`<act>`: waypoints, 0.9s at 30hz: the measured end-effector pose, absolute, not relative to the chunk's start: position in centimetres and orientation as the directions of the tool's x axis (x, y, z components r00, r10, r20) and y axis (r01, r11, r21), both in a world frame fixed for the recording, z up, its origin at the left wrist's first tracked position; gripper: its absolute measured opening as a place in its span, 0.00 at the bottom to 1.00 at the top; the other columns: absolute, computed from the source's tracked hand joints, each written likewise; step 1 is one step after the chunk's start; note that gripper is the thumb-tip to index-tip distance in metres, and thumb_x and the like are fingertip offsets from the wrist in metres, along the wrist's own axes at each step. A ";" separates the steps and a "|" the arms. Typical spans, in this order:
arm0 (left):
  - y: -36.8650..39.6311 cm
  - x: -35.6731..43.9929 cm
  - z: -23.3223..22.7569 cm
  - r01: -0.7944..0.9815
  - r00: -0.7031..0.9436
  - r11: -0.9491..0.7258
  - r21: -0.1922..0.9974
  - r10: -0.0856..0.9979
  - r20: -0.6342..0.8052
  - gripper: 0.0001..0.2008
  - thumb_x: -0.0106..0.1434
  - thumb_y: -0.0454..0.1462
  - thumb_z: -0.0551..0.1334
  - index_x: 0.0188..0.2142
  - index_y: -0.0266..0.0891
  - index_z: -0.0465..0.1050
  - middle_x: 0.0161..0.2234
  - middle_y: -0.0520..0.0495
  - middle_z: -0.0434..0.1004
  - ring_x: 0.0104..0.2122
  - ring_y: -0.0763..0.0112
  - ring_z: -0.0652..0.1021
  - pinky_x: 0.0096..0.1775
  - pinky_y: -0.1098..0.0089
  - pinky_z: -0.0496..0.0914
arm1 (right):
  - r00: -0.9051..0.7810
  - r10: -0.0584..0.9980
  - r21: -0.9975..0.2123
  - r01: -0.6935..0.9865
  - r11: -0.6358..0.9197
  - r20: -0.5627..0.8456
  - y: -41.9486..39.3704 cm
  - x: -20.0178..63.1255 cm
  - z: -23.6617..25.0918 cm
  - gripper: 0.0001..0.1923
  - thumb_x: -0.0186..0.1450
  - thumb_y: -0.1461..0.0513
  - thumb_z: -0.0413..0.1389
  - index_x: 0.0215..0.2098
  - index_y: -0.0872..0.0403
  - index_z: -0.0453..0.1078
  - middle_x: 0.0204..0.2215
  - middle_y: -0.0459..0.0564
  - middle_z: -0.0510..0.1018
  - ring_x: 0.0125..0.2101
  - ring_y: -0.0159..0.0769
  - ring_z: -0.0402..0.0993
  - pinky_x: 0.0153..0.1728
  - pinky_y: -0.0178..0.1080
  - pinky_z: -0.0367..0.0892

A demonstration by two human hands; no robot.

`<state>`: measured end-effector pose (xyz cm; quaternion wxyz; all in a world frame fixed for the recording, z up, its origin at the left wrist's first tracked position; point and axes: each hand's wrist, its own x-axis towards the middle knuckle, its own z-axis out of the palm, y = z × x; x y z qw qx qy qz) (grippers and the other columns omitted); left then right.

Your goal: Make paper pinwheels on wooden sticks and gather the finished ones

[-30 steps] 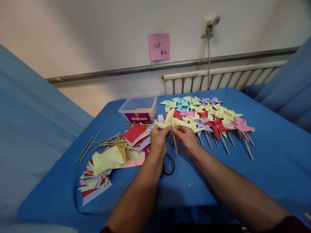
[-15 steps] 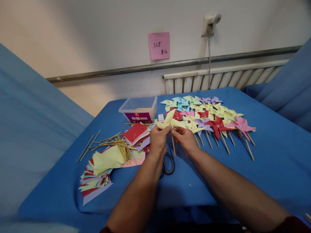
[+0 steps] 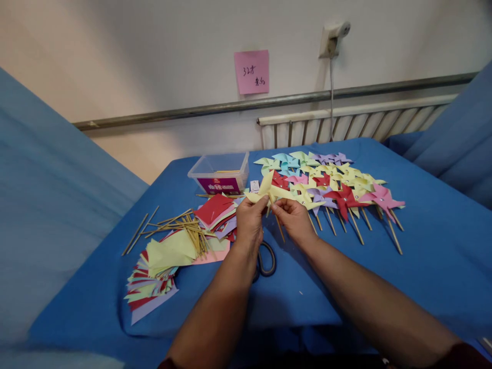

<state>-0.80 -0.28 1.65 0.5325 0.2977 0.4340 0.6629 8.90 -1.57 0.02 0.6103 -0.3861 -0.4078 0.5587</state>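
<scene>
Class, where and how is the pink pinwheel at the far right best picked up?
Probably by its stick, near the lower end, coming from the near side: that end points toward the person over blue cloth, clear of the paper blades.

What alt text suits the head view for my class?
A person's left hand and right hand hold a pale-yellow paper pinwheel above a blue tablecloth. Colourful paper pinwheels lie to the right; coloured paper sheets, thin tan sticks and a clear plastic box sit left.

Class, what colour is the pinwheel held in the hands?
The held pinwheel is pale yellow; head view.
</scene>
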 end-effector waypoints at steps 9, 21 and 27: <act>-0.3 -0.8 1.5 -0.321 -0.360 -0.108 0.941 0.933 -0.015 0.15 0.40 0.38 0.73 0.28 0.33 0.76 0.25 0.50 0.77 0.24 0.73 0.74 0.30 0.72 0.68 | 0.115 0.988 -0.893 -0.426 0.144 0.104 -1.5 8.4 -0.5 0.15 0.47 0.55 0.67 0.27 0.54 0.70 0.22 0.42 0.73 0.25 0.30 0.68 0.30 0.35 0.66; -0.4 -0.7 1.5 -0.254 -0.386 -0.107 0.961 0.923 0.000 0.14 0.41 0.38 0.72 0.28 0.34 0.75 0.26 0.50 0.77 0.24 0.74 0.73 0.29 0.72 0.67 | 0.051 0.997 -0.919 -0.386 0.078 0.063 -1.5 8.7 -0.4 0.15 0.49 0.54 0.66 0.23 0.54 0.68 0.19 0.41 0.70 0.20 0.26 0.61 0.23 0.33 0.59; -0.3 -0.8 1.2 -0.227 -0.375 -0.109 0.968 0.927 0.017 0.14 0.41 0.38 0.72 0.28 0.34 0.75 0.25 0.51 0.77 0.24 0.74 0.73 0.28 0.73 0.66 | -0.017 1.000 -0.923 -0.386 -0.004 0.003 -1.5 9.1 -0.6 0.17 0.50 0.51 0.65 0.23 0.54 0.68 0.16 0.40 0.68 0.15 0.24 0.54 0.17 0.32 0.47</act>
